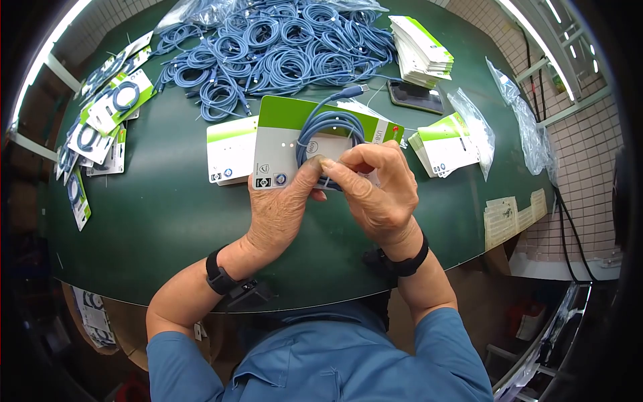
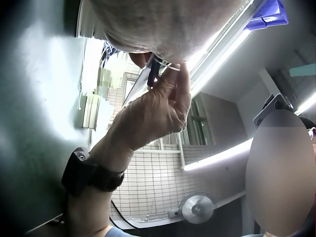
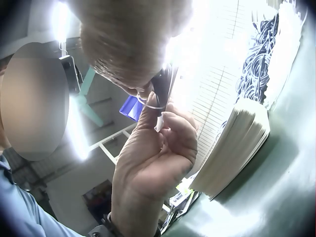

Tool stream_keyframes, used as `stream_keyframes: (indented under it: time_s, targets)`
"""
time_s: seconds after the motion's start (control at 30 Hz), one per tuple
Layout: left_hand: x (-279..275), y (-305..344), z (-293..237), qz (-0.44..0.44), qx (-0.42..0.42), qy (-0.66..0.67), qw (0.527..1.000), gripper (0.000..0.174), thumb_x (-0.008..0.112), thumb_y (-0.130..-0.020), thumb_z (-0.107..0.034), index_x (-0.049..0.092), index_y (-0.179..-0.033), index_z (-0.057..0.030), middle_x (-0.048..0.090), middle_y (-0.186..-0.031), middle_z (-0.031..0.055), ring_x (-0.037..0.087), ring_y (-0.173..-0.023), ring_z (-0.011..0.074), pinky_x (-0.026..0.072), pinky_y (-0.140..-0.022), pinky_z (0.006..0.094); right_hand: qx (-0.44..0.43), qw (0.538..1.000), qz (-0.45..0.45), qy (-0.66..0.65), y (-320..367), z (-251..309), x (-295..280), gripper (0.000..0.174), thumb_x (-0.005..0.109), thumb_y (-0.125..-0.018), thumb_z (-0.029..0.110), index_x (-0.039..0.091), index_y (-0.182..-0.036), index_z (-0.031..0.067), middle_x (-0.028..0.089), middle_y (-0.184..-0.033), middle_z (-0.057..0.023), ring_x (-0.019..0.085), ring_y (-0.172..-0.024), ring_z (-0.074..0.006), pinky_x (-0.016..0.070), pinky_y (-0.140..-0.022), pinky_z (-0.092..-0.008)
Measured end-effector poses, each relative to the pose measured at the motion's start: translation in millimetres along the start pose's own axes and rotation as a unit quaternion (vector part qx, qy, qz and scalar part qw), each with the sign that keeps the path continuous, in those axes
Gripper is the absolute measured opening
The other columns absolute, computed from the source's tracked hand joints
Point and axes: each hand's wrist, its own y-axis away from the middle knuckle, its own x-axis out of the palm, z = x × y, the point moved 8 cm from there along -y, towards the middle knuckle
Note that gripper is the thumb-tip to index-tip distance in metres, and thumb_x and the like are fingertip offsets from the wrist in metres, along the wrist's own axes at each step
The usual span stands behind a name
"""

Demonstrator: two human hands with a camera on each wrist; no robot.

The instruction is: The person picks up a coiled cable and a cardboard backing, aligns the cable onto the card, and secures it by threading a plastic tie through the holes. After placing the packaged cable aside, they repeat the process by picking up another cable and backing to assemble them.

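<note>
The left hand grips a green and white card from below, its thumb on a coiled blue cable lying against the card front. At the coil's lower edge the right hand pinches with thumb and forefinger, touching the left thumb. The cable's metal plug stands up above the card. In the right wrist view, a thin pale tie loops between the fingertips of the left hand and the right hand. The left wrist view shows the right hand beside a dark cable piece.
Many coiled blue cables pile up at the back. Carded cables lie at left. Card stacks stand at back right, at right and behind the held card. A phone and plastic bags lie at right.
</note>
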Motion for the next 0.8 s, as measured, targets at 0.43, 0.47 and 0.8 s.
stream_keyframes:
  time_s: [0.43, 0.47, 0.8]
  targets:
    - [10.3, 4.8, -24.1, 0.004, 0.041, 0.039, 0.998, 0.031, 0.077, -0.096, -0.011, 0.062, -0.120, -0.0011, 0.068, -0.102, 0.0067, 0.065, -0.076, 0.0123, 0.0566, -0.059, 0.0261, -0.079, 0.997, 0.006, 0.020, 5.0, 26.3, -20.4, 0.042, 0.082, -0.071, 0.006, 0.078, -0.112, 0.0129, 0.074, -0.109, -0.0005, 0.066, -0.085, -0.0155, 0.0462, -0.065, -0.0286]
    - [10.5, 5.0, -24.7, 0.002, 0.038, 0.042, 0.998, 0.031, 0.077, -0.096, -0.010, 0.061, -0.121, -0.0012, 0.068, -0.102, 0.0068, 0.065, -0.076, 0.0123, 0.0565, -0.059, 0.0262, -0.076, 0.997, 0.006, 0.014, 5.5, 26.3, -21.1, 0.042, 0.082, -0.071, 0.007, 0.078, -0.112, 0.0130, 0.074, -0.109, -0.0004, 0.066, -0.085, -0.0155, 0.0456, -0.065, -0.0284]
    - [9.8, 5.5, -24.9, 0.002, 0.024, 0.037, 0.999, 0.033, 0.078, -0.094, -0.011, 0.062, -0.121, -0.0006, 0.068, -0.102, 0.0072, 0.066, -0.075, 0.0123, 0.0566, -0.059, 0.0261, -0.068, 0.998, -0.010, -0.012, 6.8, 26.9, -20.8, 0.040, 0.084, -0.070, 0.008, 0.078, -0.109, 0.0139, 0.075, -0.109, -0.0004, 0.065, -0.082, -0.0156, 0.0461, -0.066, -0.0285]
